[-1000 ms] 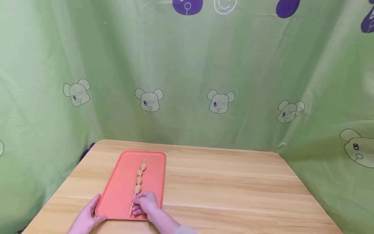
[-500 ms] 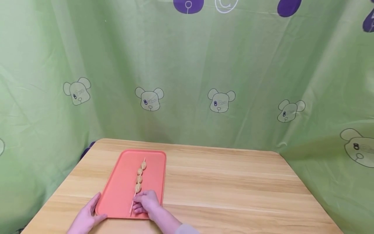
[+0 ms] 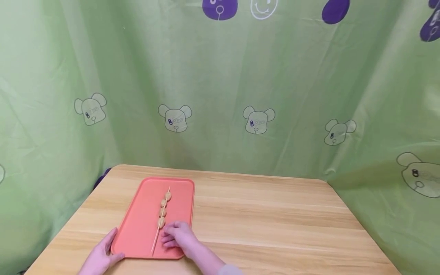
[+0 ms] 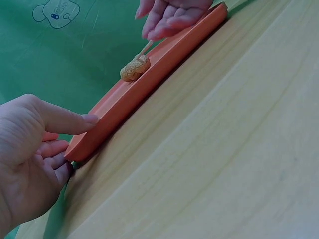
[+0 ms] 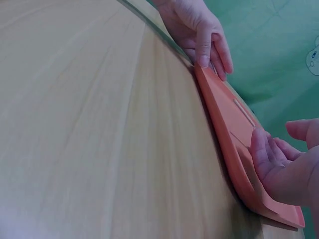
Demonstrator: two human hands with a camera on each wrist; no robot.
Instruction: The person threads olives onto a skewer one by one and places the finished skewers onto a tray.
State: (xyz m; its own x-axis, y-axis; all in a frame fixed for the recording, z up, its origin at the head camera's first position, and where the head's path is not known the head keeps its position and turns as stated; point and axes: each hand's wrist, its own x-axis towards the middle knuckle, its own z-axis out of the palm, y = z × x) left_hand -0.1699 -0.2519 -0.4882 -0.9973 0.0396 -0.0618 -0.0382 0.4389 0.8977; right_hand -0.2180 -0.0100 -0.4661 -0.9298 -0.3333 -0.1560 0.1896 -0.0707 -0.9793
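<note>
A wooden skewer threaded with several tan, lumpy balls (image 3: 162,212) lies lengthwise on a pink-red tray (image 3: 137,229); its bare lower end points to the near edge. In the left wrist view one lumpy piece (image 4: 135,68) shows, with the stick behind it. My left hand (image 3: 101,255) grips the tray's near left corner, thumb (image 4: 75,122) over the rim and fingers on the outer side. Just right of the bare stick, my right hand (image 3: 180,237) hovers over the tray's near right part, fingers loosely bent and holding nothing. A small gap separates it from the stick (image 5: 244,112).
The tray stands on the left part of a light wood-grain table (image 3: 275,221), whose surface stretches away to the right. A green curtain (image 3: 213,76) with bear-head prints hangs behind and along both sides. Something dark purple (image 3: 102,178) shows past the table's far left corner.
My right hand has let go of the skewer's bare end and shifted slightly to the right. The skewer now lies on the tray. The left hand keeps its place at the corner.
</note>
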